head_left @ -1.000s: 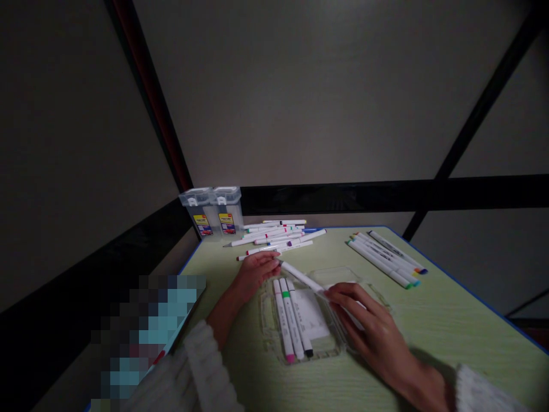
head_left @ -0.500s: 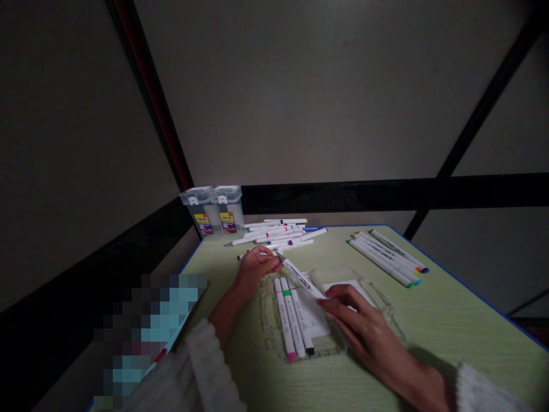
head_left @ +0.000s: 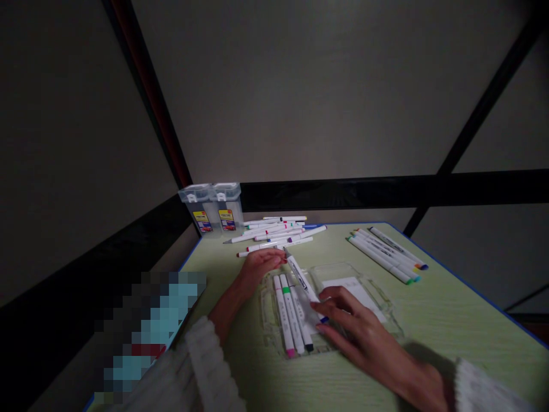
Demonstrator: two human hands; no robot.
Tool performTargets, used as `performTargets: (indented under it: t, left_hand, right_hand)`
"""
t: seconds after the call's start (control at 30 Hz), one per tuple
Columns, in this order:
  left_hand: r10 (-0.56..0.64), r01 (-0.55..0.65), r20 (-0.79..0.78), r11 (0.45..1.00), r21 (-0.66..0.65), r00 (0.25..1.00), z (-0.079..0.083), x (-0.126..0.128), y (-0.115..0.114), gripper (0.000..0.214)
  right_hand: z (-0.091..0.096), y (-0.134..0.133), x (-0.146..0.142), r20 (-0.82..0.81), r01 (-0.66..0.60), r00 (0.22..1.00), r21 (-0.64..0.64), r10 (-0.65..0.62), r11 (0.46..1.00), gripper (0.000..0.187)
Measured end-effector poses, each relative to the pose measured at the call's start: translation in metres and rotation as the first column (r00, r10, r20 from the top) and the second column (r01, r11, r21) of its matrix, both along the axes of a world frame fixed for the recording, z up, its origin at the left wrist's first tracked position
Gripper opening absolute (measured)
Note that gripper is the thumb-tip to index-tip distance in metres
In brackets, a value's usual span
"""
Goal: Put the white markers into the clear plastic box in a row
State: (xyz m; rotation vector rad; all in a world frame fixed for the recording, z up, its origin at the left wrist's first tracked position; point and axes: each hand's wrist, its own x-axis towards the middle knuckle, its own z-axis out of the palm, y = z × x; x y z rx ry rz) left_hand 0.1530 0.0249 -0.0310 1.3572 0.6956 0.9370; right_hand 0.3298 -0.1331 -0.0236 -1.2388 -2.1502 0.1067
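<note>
A clear plastic marker case [head_left: 268, 320] lies open on the green table, with three white markers [head_left: 291, 317] side by side in it. My right hand [head_left: 355, 329] pinches the near end of another white marker [head_left: 300, 274], holding it slanted over the case. My left hand [head_left: 261, 266] rests at the case's far left corner, its fingers curled at the marker's far tip. The case's clear lid [head_left: 360, 289] lies to the right, partly under my right hand.
A loose heap of white markers [head_left: 274, 233] lies at the back, beside two upright clear boxes [head_left: 212, 209] with yellow labels. A row of several markers [head_left: 388, 256] lies at the right. The table's blue edge [head_left: 472, 292] runs along the right. A blurred patch covers the lower left.
The marker held between my hands has swung from crosswise to nearly in line with the three in the case. My right hand has moved left and nearer.
</note>
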Motion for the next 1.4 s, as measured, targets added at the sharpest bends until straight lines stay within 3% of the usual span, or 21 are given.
performTargets:
  t: [0.23, 0.4, 0.7, 1.2, 1.4]
  left_hand:
    - [-0.056, 0.076, -0.138, 0.987, 0.144, 0.989, 0.001, 0.002, -0.002, 0.026]
    - [-0.115, 0.156, -0.229, 0.973, 0.171, 0.967, -0.004, 0.004, -0.001, 0.031]
    - [-0.103, 0.233, -0.407, 0.931, 0.283, 0.908, -0.004, 0.003, -0.002, 0.029]
    - [-0.116, 0.25, -0.406, 0.922, 0.296, 0.907, -0.005, 0.004, -0.004, 0.024]
    - [-0.095, 0.246, -0.389, 0.899, 0.362, 0.916, -0.006, 0.003, -0.004, 0.021]
  right_hand:
    - [-0.001, -0.004, -0.001, 0.018, -0.073, 0.997, -0.022, 0.073, 0.997, 0.023]
    - [0.002, -0.007, -0.004, 0.042, -0.127, 0.991, -0.074, 0.13, 0.989, 0.02]
    - [0.006, -0.006, -0.006, 0.12, -0.192, 0.97, -0.15, 0.21, 0.97, 0.024]
    - [0.008, -0.002, 0.0, 0.191, -0.207, 0.953, -0.154, 0.235, 0.966, 0.027]
    - [0.009, -0.001, 0.0, 0.259, -0.216, 0.94, -0.045, 0.221, 0.975, 0.039]
